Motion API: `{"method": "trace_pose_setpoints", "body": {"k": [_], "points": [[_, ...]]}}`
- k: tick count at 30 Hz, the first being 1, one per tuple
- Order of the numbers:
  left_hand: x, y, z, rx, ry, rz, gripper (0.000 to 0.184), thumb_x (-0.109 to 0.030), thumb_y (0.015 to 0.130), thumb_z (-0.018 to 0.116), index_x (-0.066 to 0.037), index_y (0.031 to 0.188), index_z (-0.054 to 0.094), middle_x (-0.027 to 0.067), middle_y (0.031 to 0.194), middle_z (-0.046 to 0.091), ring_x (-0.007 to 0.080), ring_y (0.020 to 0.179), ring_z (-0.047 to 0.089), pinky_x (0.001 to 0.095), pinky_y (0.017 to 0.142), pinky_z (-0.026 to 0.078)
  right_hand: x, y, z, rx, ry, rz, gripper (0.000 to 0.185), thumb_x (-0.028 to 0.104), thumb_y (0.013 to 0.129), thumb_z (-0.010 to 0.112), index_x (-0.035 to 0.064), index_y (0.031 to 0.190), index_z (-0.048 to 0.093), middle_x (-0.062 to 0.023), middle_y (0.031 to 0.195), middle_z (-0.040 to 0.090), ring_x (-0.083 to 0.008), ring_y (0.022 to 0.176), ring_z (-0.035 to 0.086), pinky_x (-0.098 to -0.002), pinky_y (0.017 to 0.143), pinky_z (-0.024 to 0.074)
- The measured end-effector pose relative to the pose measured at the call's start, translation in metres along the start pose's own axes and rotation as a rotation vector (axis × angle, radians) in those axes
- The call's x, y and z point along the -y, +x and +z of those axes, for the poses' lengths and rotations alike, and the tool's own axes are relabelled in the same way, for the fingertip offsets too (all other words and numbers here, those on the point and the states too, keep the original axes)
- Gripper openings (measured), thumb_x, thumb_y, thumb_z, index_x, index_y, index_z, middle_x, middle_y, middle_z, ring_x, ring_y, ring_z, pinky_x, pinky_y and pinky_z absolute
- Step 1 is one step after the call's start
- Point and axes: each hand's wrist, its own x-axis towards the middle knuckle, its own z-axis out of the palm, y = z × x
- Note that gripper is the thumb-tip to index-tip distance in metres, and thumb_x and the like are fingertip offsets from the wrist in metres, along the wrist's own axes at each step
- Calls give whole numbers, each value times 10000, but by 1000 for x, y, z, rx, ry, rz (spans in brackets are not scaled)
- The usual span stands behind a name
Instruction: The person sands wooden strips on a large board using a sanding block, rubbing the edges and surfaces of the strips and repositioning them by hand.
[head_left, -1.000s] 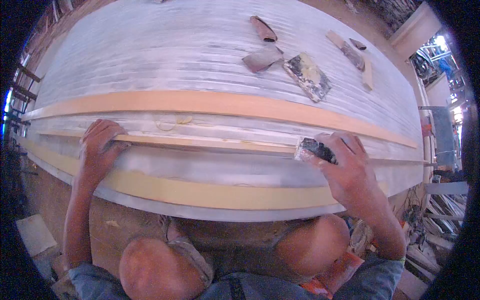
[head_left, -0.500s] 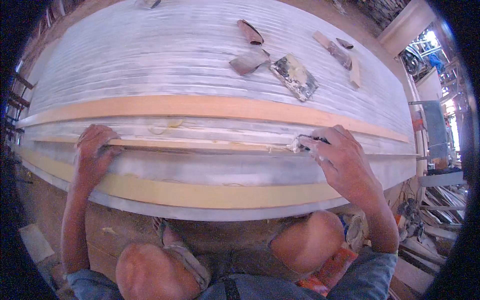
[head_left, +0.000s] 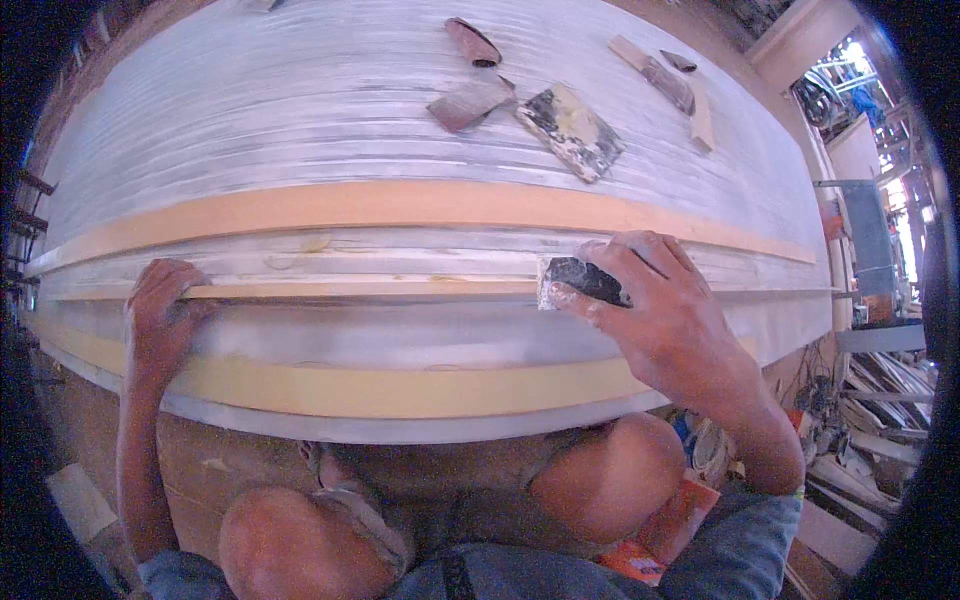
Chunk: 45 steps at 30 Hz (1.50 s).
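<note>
A long thin wooden strip [head_left: 370, 293] lies crosswise in front of me. Near its left end my left hand [head_left: 163, 305] is closed around it, with the fingers over the far side. My right hand [head_left: 665, 305] pinches a small dark scraper [head_left: 592, 284] that has whitish paste along its left edge. The scraper rests at the strip, right of the middle. Pale smears of paste show along the strip's top edge. Whitish dust coats the fingers of my right hand.
Beyond the strip runs an orange-toned board [head_left: 390, 203]; a yellowish board [head_left: 400, 390] lies nearer me. Farther back on the pale ridged surface [head_left: 250, 110] are a paste-smeared plate [head_left: 570, 132], curled sandpaper [head_left: 473, 42] and a sandpaper-wrapped stick [head_left: 670, 85]. Wood scraps [head_left: 885, 405] pile up at right.
My right hand has moved left along the strip, and the scraper now shows more of its flat face. My left hand still grips the strip. The whole view has shifted slightly.
</note>
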Motion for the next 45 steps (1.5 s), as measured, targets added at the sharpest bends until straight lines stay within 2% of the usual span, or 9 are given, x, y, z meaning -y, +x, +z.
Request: {"method": "trace_pose_setpoints", "body": {"k": [15,20,25,31,35,37,40,43,45], "points": [[7,-1,0,-2,-25,-17,295,-15,658,735,-17,946,669,150,994,671,344,982,637,428,911,505,-51,-76,-5,25,-97,152,436,39,754,626,153,1166,715,-138,1194,600,-354,1133,562,-468,1021,464],[13,-8,4,-53,23,24,322,-42,670,768,-33,983,695,151,1028,686,352,1015,639,447,925,506,-40,-65,-8,-68,278,366,460,16,810,639,161,1242,700,-135,1170,634,-363,1128,574,-443,1026,459],[3,0,1,-16,-27,29,333,-100,685,789,-33,1000,702,134,1039,691,345,1041,635,453,944,492,6,15,26,-146,473,185,465,14,790,689,121,1242,696,-139,1237,651,-349,1149,601,-430,1011,469],[-11,5,-13,47,-44,14,310,-148,724,783,-49,1007,706,119,1050,690,333,1054,634,449,966,482,64,102,40,-204,558,-68,408,21,829,671,102,1228,683,-147,1158,653,-361,1083,595,-452,952,484],[-3,-5,-8,-42,-13,92,289,-165,763,776,-81,1032,717,111,1085,691,323,1105,628,449,1005,478,70,106,24,52,321,85,358,-1,813,654,77,1160,691,-166,1086,632,-357,1057,592,-446,926,481],[-2,-1,-6,-27,-46,133,278,-190,775,765,-74,1023,712,103,1047,685,322,1082,624,450,979,480,69,102,18,8,426,126,361,-13,798,649,77,1144,692,-164,1097,619,-355,1053,586,-445,915,478],[-3,-1,-7,51,-96,29,298,-179,776,766,-111,1063,723,91,1108,703,307,1120,634,464,1045,453,82,107,11,-146,198,32,389,71,789,660,121,1173,697,-180,1128,597,-372,1067,569,-480,952,467],[-2,1,-8,54,-141,45,283,-172,789,751,-102,1060,714,100,1098,695,319,1099,636,457,1021,462,94,123,13,-191,157,-167,415,-4,750,657,108,1147,696,-146,1135,595,-353,1066,563,-487,930,456],[-7,4,-11,64,-115,92,286,-159,787,747,-96,1063,705,104,1089,687,323,1082,639,457,991,477,94,124,17,-162,112,-185,413,28,757,655,128,1154,704,-156,1139,595,-359,1087,557,-503,945,452]]}}
